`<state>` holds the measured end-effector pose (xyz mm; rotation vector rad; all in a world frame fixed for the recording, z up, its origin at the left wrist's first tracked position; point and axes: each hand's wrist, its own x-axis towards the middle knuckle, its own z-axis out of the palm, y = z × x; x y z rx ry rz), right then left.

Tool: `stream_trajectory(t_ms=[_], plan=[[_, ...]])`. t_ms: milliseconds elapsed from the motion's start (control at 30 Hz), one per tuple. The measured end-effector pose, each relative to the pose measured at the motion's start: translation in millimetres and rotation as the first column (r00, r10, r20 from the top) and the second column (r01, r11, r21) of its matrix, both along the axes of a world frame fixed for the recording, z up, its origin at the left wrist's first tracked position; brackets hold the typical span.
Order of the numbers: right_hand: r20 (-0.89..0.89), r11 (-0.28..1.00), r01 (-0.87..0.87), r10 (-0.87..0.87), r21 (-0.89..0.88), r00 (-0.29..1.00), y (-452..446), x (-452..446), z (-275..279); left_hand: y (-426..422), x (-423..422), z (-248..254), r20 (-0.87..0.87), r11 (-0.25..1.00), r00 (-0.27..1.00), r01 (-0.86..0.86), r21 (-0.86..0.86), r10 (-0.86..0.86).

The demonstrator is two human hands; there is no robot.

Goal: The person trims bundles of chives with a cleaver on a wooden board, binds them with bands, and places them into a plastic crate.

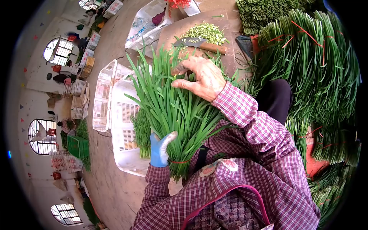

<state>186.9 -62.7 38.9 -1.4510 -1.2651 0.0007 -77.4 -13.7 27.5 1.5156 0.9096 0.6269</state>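
A big bunch of green chives [168, 103] stands in front of my chest, leaves fanned out toward the top, with a red band near its stem end. Wearing a blue and white glove, my left hand [160, 149] is closed around the lower part of the bunch, thumb in front. Over the upper leaves is my bare right hand [203, 76], thumb and curled fingers apart, its fingertips among the leaf tips. Beyond it, a knife [203, 44] with a wooden handle lies on a brown board [230, 28], beside a heap of chopped stem ends [207, 33].
A white plastic crate [122, 153] with more chives [142, 132] stands beside my left hand; another white crate [102, 97] adjoins it. A third crate [132, 36] holds plastic bags. Tied green bundles [306, 57] are stacked along the right. A green crate [78, 146] sits farther off.
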Motion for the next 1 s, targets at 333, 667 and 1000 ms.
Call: stream_trajectory(t_ms=[333, 667, 1000], plan=[[-0.254, 0.924, 0.327, -0.274, 0.197, 0.928, -0.3, 4.1, 5.2, 20.4, -25.7, -37.1, 0.008, 1.0, 1.0, 0.016, -0.006, -0.016], [-0.083, 0.985, -0.173, 0.173, 0.007, 0.981, -31.3, -64.6, -23.0, 7.1, 5.5, -9.8, -0.052, 0.997, 0.998, 0.038, 0.062, -0.035], [0.018, 0.973, -0.087, 0.093, -0.213, 0.996, -25.7, -85.2, -56.4, 4.3, 10.6, -1.4, -0.044, 0.999, 0.998, 0.037, 0.005, -0.037]])
